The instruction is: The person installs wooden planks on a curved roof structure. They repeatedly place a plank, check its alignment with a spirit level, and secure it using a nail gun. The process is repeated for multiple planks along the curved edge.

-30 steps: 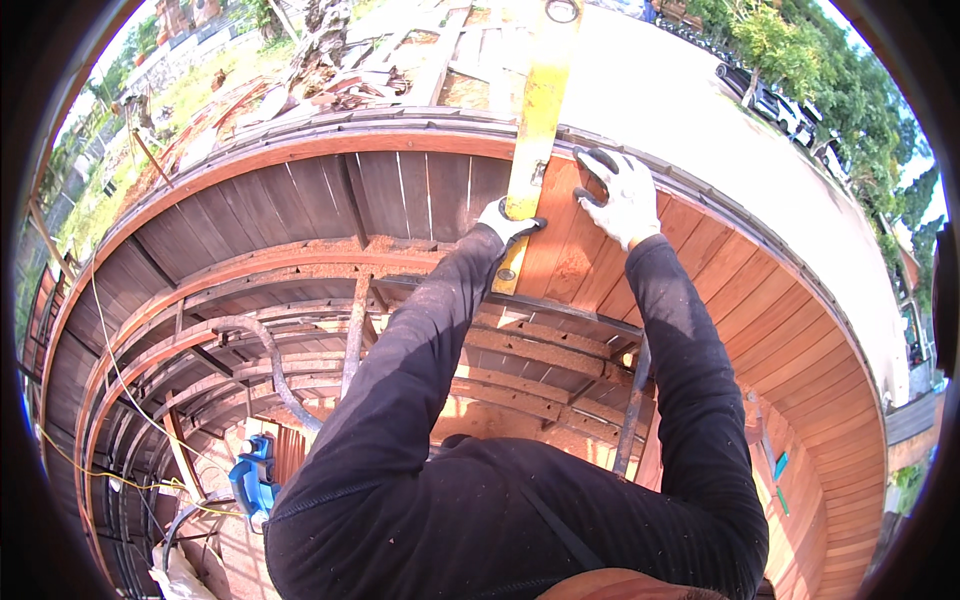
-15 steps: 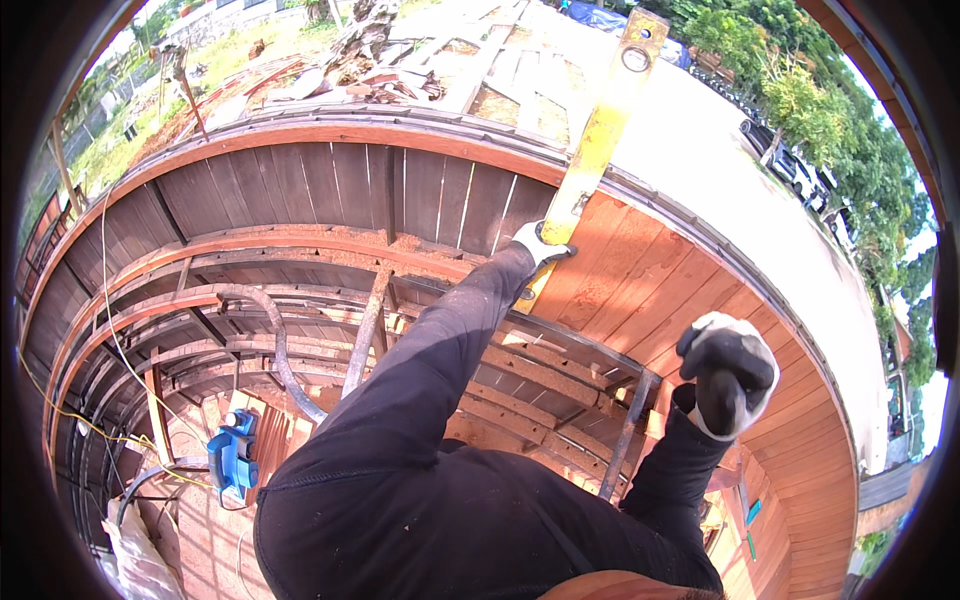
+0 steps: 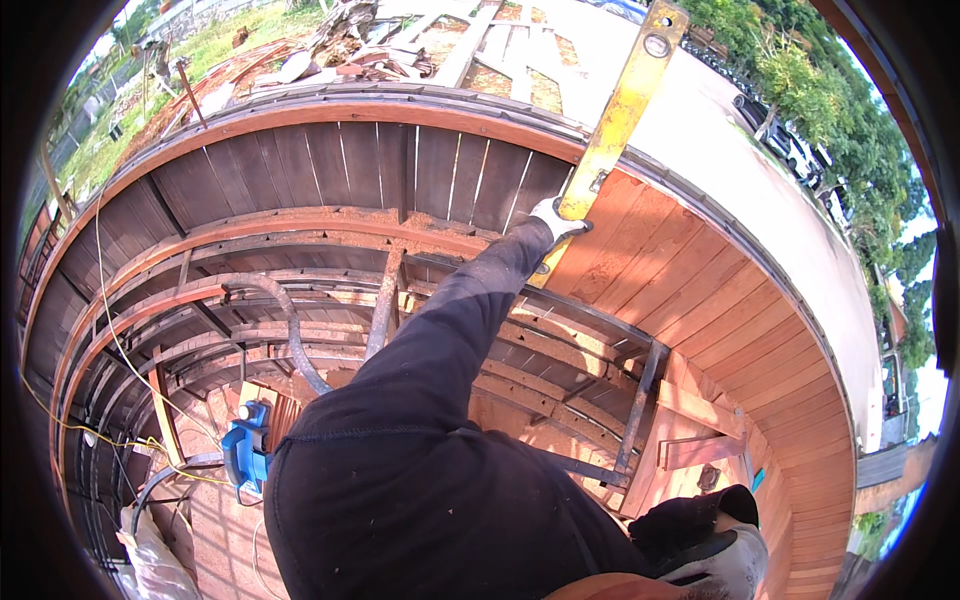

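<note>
A long yellow spirit level (image 3: 615, 125) with a round vial near its far end lies across the curved wall's top edge. My left hand (image 3: 557, 218), in a light glove with dark fingertips, is closed around its lower part, with that arm stretched far out. Reddish wooden planks (image 3: 650, 270) line the wall just right of the level; to its left the wall shows dark boards (image 3: 360, 170). My right hand (image 3: 735, 560), in a white and dark glove, is low at the right, close to my body. Its fingers are hidden.
A blue power tool (image 3: 247, 447) sits at lower left, near yellow and white cords. Curved wooden rails (image 3: 300, 218) and metal bars (image 3: 640, 410) run along the wall's inside. Wood offcuts (image 3: 700, 450) lie at right. Outside are scrap wood, a pale road and trees.
My right hand has dropped from beside the planked wall down toward my body. My left hand still grips the level, and the whole view has shifted slightly.
</note>
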A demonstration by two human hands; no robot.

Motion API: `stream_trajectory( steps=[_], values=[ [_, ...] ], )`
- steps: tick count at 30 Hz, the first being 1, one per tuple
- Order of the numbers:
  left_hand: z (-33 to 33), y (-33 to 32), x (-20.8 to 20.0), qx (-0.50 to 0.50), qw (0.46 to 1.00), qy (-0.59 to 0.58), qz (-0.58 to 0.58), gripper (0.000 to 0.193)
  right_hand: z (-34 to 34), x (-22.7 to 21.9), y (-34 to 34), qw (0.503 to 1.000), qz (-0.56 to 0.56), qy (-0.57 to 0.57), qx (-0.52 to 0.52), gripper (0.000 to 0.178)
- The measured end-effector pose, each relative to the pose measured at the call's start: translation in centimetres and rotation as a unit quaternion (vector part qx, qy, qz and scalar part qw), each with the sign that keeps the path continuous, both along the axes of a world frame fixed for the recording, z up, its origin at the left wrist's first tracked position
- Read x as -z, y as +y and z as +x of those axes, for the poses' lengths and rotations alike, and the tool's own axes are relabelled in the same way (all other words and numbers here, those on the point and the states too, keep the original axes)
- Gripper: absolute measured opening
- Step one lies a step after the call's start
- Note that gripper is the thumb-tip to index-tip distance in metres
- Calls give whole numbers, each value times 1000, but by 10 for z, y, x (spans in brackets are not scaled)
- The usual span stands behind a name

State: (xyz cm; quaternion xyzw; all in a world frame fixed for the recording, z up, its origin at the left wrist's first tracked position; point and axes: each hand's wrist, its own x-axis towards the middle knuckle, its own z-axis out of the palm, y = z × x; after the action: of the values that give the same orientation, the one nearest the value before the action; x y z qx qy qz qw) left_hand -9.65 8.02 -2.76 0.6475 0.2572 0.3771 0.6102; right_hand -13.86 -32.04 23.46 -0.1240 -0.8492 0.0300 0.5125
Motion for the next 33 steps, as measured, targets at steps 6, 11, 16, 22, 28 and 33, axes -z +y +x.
stream_trajectory(
  steps=[6,11,16,22,28,33],
  values=[
    [-7,-3,-9,3,1000,-11,-10,57,-14,-1,-14,1000,3,1,25,29],
    [-2,-3,-6,-8,1000,18,-5,56,-23,-1,-24,999,1,-3,41,31],
    [3,4,2,-18,999,27,24,56,-28,1,-36,997,-3,0,73,33],
    [4,5,10,30,999,-15,-2,52,-15,14,-71,977,-41,47,203,35],
    [3,8,6,-4,998,20,52,54,4,146,-87,682,-415,277,534,40],
    [3,2,1,3,1000,7,30,52,16,289,-100,605,-483,117,622,35]
  ],
)
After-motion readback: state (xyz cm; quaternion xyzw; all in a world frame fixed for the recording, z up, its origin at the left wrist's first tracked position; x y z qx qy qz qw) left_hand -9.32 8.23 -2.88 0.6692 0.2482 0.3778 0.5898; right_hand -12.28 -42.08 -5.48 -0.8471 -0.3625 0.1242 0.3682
